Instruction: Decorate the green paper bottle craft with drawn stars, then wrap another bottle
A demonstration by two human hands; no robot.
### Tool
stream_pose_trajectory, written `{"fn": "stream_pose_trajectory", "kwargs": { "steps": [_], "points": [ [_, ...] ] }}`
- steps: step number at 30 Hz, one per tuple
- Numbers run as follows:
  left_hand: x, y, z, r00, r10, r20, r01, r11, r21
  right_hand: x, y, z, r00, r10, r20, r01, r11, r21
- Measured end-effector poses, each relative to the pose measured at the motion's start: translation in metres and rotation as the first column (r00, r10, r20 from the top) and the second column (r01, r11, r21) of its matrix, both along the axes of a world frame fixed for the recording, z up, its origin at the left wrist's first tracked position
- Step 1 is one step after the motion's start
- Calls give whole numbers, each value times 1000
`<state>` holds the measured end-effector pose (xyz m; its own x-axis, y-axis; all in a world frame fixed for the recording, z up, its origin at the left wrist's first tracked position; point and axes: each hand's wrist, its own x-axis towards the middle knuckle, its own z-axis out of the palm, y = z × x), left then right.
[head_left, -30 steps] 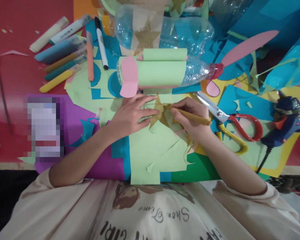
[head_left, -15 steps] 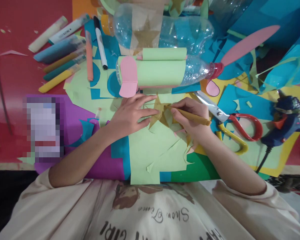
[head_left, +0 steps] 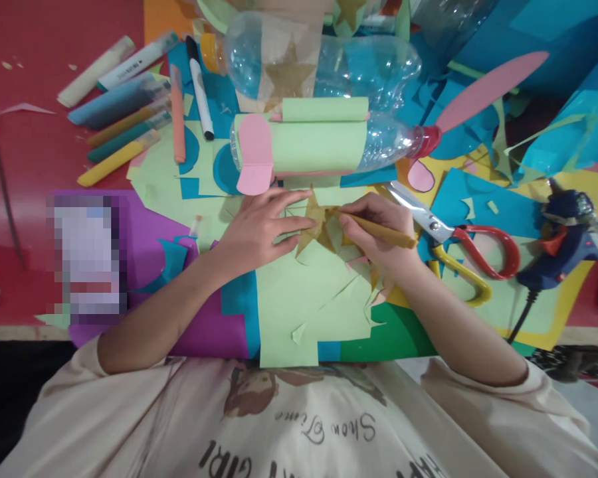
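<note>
- Near the middle of the red bench [head_left: 24, 153], I see a flat gold paper star [head_left: 313, 222] lying over a large pale-green paper sheet [head_left: 289, 299], between the two hands.
- The left hand [head_left: 259, 229] is spread wide, palm down, with fingertips resting on the star's left side; I see nothing gripped in it.
- The right hand [head_left: 386, 214] is closed around a slim mustard-yellow marker [head_left: 391, 236], its tip at the star's right side; from my view I cannot tell whether it touches.
- Just beyond the hands, a clear plastic bottle wrapped in pale-green paper [head_left: 319, 146] lies on its side, with a rounded pink paper piece [head_left: 255, 136] at its left end and a long pink leaf-shaped paper piece [head_left: 493, 93] at its red cap [head_left: 431, 141].
- Behind that I make out a clear plastic bottle with an orange-yellow cap [head_left: 363, 63].
- Right of the right hand lie metal scissors with red and yellow handles [head_left: 434, 227], near a dark-blue glue gun [head_left: 543, 265].
- Off to the left, I have a group of coloured markers [head_left: 124, 129] and, nearer, a rectangular object [head_left: 87, 255] too pixelated to name, on purple paper [head_left: 142, 229].
</note>
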<state>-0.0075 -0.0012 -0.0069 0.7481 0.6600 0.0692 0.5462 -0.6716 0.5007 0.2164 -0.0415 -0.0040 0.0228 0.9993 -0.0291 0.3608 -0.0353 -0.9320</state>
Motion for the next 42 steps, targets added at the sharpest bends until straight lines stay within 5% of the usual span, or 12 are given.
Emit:
{"fn": "stream_pose_trajectory", "kwargs": {
  "steps": [15,26,42],
  "points": [
    [1,-4,0,1000,21,21,-21,1000,-10,6,1,2,981,-135,-136,156,975,158],
    [3,-1,-1,992,126,-17,-127,989,-72,-2,8,13,988,130,-80,-122,989,88],
    [1,-5,2,989,142,46,-134,981,-139,-17,10,9,971,232,-53,-233,973,-1]
  ]
}}
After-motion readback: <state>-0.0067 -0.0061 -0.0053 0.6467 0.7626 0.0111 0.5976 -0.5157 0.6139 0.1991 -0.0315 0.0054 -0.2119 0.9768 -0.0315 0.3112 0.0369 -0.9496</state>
